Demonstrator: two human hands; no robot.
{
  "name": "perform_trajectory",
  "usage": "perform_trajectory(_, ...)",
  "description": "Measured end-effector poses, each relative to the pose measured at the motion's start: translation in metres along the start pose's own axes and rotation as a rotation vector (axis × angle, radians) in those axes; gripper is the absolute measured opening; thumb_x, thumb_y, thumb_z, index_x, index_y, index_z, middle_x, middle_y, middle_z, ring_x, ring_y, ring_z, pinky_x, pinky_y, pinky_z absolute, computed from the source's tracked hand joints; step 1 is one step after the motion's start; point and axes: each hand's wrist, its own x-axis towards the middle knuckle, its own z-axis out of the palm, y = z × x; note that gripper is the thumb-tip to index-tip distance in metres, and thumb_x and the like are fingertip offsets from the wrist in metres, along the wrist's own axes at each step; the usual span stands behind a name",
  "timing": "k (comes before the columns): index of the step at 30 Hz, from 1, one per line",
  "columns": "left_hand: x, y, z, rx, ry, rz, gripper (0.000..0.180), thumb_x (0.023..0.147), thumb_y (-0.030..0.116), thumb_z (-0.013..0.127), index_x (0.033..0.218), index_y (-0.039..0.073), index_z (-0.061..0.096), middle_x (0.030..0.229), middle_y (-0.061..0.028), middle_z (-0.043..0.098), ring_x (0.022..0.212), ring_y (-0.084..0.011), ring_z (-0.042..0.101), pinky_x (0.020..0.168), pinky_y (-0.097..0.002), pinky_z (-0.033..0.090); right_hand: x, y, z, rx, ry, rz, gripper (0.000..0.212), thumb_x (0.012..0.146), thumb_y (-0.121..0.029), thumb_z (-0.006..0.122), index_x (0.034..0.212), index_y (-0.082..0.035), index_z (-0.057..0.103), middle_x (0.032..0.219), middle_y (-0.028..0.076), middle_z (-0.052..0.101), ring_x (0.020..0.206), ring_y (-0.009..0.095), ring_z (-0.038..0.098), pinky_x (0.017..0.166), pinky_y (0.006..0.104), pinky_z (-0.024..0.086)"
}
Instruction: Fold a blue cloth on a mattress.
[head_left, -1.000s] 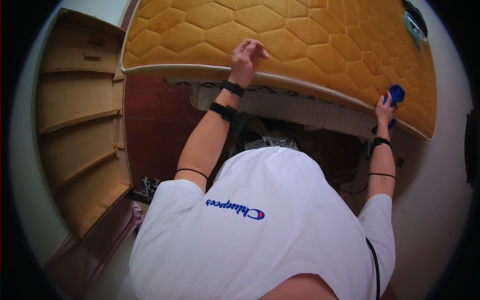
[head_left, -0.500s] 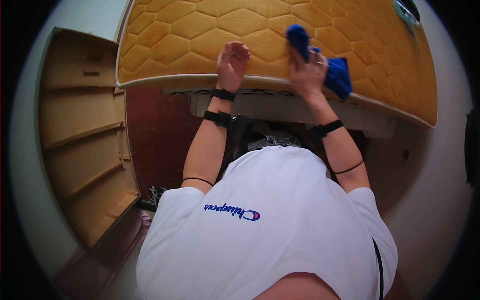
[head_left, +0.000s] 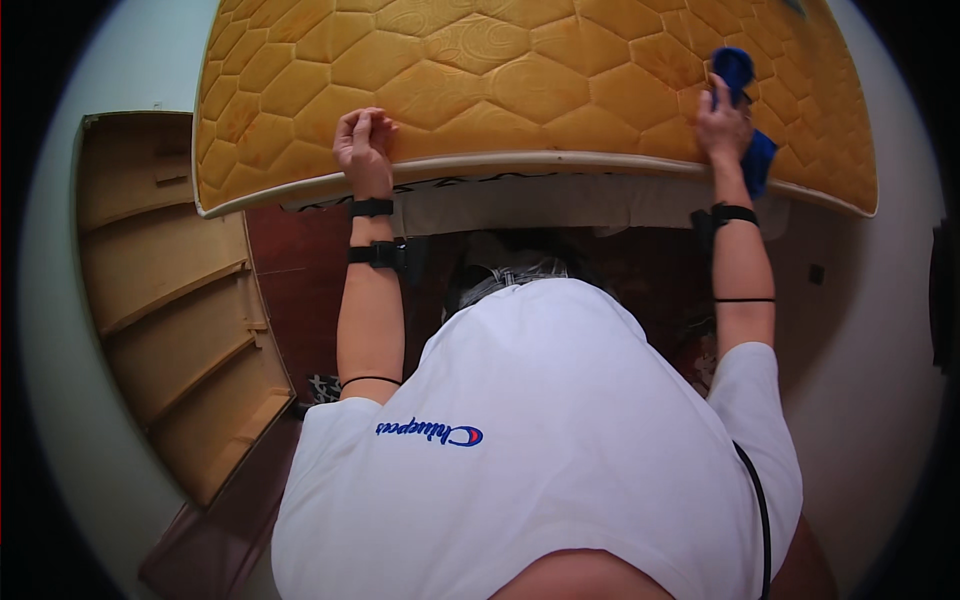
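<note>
1. Left hand [head_left: 364,140]: resting knuckles-up on the near edge of the orange-yellow quilted mattress with a hexagon pattern [head_left: 500,80], fingers curled together over the piped border, clamped on nothing else.
2. Right hand [head_left: 722,122]: pressed on the mattress close to its near right corner, fingers closed over a crumpled bright blue cloth [head_left: 745,110].
3. Blue cloth: lying on the mattress top by the near edge, one part showing above the fingers, another hanging out to the right of the wrist toward the mattress border.
4. Hands well apart, one toward each end of the near edge.
5. Black straps [head_left: 372,230] around both wrists, two on the left forearm; thin black bands higher up both arms.
6. White short-sleeved shirt [head_left: 540,450] filling the lower middle of the view.
7. Light brown wooden shelf unit with slanted boards [head_left: 170,310] to the left of the mattress, against a pale wall.
8. Dark reddish floor [head_left: 300,290] below the mattress edge.
</note>
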Motion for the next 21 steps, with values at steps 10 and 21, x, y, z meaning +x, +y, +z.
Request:
perform_trajectory(10,0.004,-0.006,0.011,0.347,0.138,0.125,0.007,0.099,0.01,0.064,0.093,0.006,0.063,0.084,-0.003,0.065,0.069,-0.0097,0.059,0.063,-0.0236,0.049,0.045,0.021,0.028,-0.11,0.082,0.294,0.061,0.099,-0.061,0.034,0.154,-0.035,0.044,0.154,0.025,0.043,0.144,0.044,0.039,0.12,0.0587,0.02)
perform_trajectory(21,-0.001,-0.011,-0.005,1.03,-0.004,0.438,0.004,0.089,0.007,0.07,0.09,0.004,0.068,0.105,-0.0083,0.065,0.09,-0.0214,0.063,0.081,-0.032,0.052,-0.112,-0.267,0.002,0.457,-0.065,-0.827,0.035,0.088,-0.043,0.064,0.106,-0.018,0.081,0.152,0.013,0.051,0.145,0.036,0.039,0.12,0.0588,0.024)
